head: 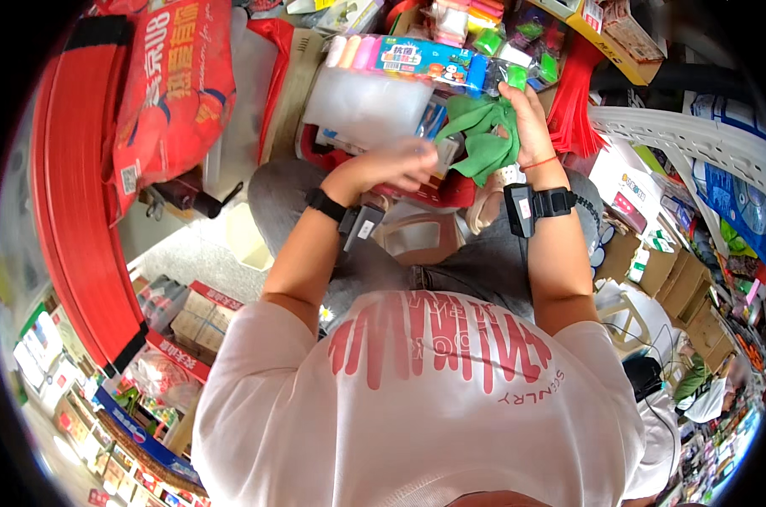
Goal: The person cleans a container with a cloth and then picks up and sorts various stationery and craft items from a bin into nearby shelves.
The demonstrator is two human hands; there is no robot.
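A green cloth (484,136) hangs crumpled from my right hand (532,123), which grips its right side. Blurred by motion, my left hand (395,163) is to the left of the cloth, fingers loosely extended and with nothing visible in it. Just beyond it is a translucent plastic box (367,104). Across the back of that box lies a pack of colored modelling clay (414,60) in a clear wrapper. Below the cloth, a red plastic basket (456,193) shows between my knees, partly hidden by my left hand.
Small clay packs (516,47) are piled at the back. Red strips (576,108) hang right of my right hand, near a white perforated rack (687,130). A red printed bag (177,108) and a long red folded item (82,190) stand left. A stool (421,236) is below the basket.
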